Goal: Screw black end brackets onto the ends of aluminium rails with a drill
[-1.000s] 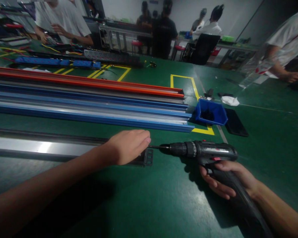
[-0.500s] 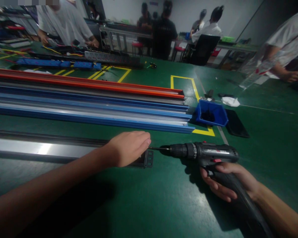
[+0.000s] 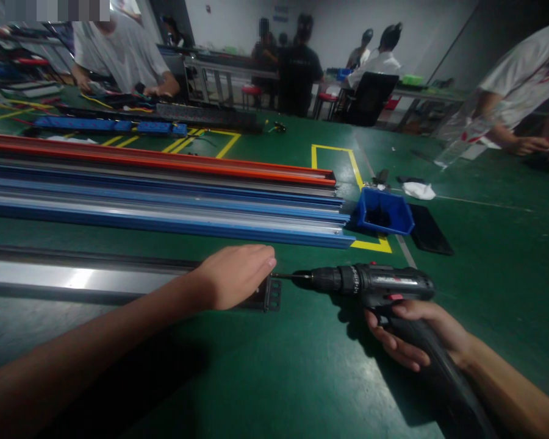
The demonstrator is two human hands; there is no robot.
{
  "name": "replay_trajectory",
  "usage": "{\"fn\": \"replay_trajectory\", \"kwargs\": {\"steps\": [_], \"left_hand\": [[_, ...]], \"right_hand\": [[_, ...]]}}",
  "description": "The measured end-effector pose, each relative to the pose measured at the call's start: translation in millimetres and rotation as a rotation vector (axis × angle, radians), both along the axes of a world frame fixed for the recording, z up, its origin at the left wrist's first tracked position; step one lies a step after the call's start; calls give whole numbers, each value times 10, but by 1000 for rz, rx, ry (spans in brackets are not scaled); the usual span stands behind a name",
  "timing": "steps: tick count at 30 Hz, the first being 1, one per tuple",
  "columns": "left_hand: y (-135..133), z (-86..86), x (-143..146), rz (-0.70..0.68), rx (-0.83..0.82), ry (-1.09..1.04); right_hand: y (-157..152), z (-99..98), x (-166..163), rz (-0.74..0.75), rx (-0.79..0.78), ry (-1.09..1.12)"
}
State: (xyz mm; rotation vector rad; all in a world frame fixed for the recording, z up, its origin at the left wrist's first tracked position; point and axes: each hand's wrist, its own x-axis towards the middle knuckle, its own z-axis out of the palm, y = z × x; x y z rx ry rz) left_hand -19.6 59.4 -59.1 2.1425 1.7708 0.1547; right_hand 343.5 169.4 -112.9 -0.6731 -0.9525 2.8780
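My left hand (image 3: 238, 277) is closed over the right end of a long silver-and-black metal profile (image 3: 119, 278). The fingertips on its far side are hidden. A black end bracket (image 3: 274, 295) with slots sticks out just past that hand. In my right hand (image 3: 400, 341) is a black cordless drill (image 3: 384, 281), lying on its side with the fingers around its grip near the trigger. Its long thin bit (image 3: 288, 276) points left and reaches the profile's end beside my left fingers. Whether the tip sits in a screw is hidden by the hand.
Beyond the profile lie blue metal channels (image 3: 165, 210) and an orange one (image 3: 165, 157). A blue bin (image 3: 388, 210) holds small dark parts, next to a black flat slab (image 3: 430, 230) and white crumpled paper (image 3: 418, 191). Other people work across the green table (image 3: 311, 378) and behind it.
The view has shifted slightly, so the background sits a little lower and further left. Both hands, the drill and the profile keep nearly the same positions relative to each other.
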Motion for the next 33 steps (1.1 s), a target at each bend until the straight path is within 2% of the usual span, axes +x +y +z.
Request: {"fn": "replay_trajectory", "kwargs": {"steps": [15,33], "left_hand": [[-5,-21,-1,3,17,21],[-5,-16,3,12,-1,-5]], "right_hand": [[-57,-8,8,6,106,9],[-75,-43,53,-14,148,-18]]}}
